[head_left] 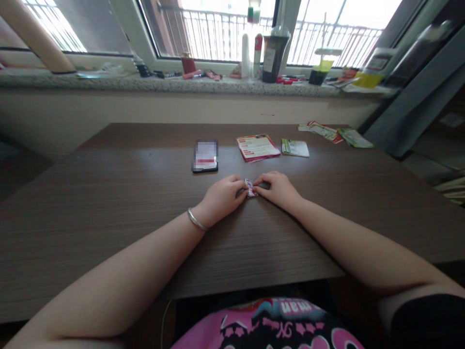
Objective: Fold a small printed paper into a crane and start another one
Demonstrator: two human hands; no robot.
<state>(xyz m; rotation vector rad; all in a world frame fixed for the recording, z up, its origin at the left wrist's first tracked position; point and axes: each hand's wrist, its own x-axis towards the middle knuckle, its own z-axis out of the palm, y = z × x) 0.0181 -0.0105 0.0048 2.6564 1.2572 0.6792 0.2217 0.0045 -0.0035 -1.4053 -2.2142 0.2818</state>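
Paper scrap [250,188] sits pretty much dead centre on the brown wood-grain surface [109,203], pinched from both sides. It's a small, crumpled-looking bit with pink and white print, and it looks folded down quite small.

The left hand [222,198] has its grip closed on the scrap's left edge, thumb and fingertips together on it. The right hand [278,188] does the same from the other side, so both grips are clamped on the one piece. Both hands rest on the surface, knuckles up, forearms lying low. There's a silver bangle [196,220] on the left wrist.

My read: this is mid-fold, with a crease being pressed or lined up, not a pick-up or a put-down. I can't tell which way the fold runs because the fingers hide most of it. Any further move on something this tiny calls for fingertip work: one side pinned, edges matched before pressing, and no big wrist moves or it'll slip out.

Other stuff lies apart from the hands: a phone [205,156] flat just beyond them, then a stack of red leaflets [257,147] and a green leaflet [295,148] to its right.
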